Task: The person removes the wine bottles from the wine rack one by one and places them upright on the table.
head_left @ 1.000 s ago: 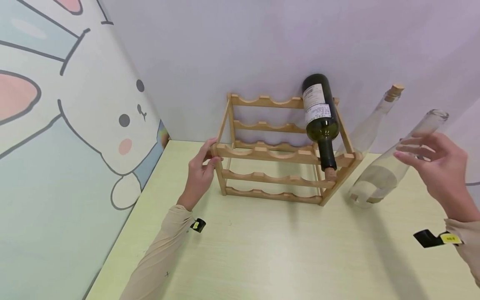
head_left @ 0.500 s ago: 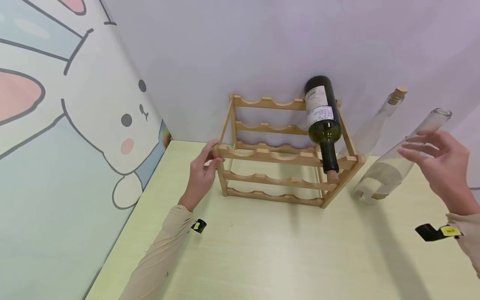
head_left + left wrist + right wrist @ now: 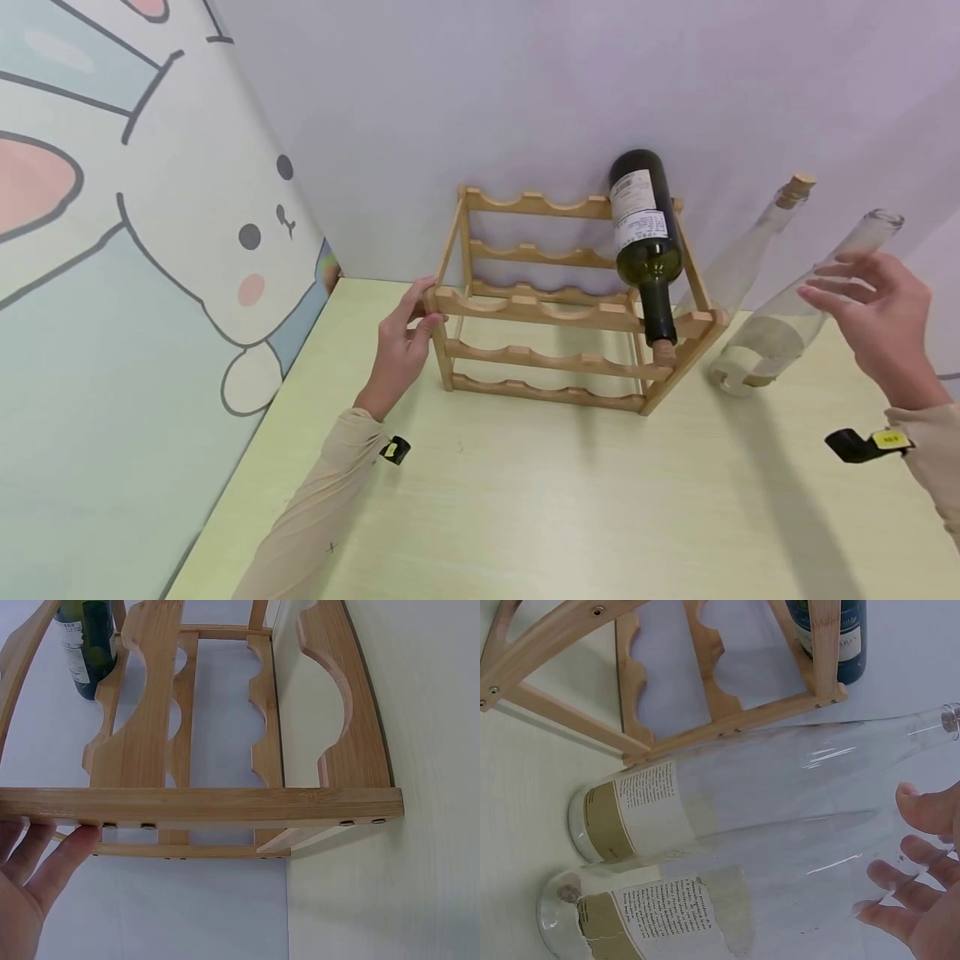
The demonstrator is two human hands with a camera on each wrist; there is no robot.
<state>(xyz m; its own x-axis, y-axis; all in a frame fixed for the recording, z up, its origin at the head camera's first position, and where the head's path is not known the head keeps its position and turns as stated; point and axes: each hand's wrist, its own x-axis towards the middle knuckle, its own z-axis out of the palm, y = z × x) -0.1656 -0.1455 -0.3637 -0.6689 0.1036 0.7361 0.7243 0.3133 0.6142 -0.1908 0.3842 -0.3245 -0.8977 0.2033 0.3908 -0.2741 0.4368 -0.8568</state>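
Observation:
A wooden wine rack (image 3: 540, 310) stands against the back wall. My left hand (image 3: 401, 354) grips its front left upper corner, thumb in front and fingers round the side. A dark green wine bottle (image 3: 641, 221) lies on the top tier at the right, its corked neck toward me. To the right of the rack, my right hand (image 3: 881, 308) has its thumb and fingers about the neck of a clear glass bottle (image 3: 780, 329). That bottle has no cork in its mouth, and a torn label (image 3: 671, 919) shows on it in the right wrist view.
Between the rack and the held bottle stands another clear bottle (image 3: 738, 254), with a cork (image 3: 795, 190) in its mouth. A wall with a painted rabbit (image 3: 210, 208) bounds the left side. The pale table (image 3: 510, 500) stretches toward me.
My right hand and the uncorked clear bottle have shifted slightly back toward the wall. The left hand keeps its grip on the rack, and the green bottle stays in place.

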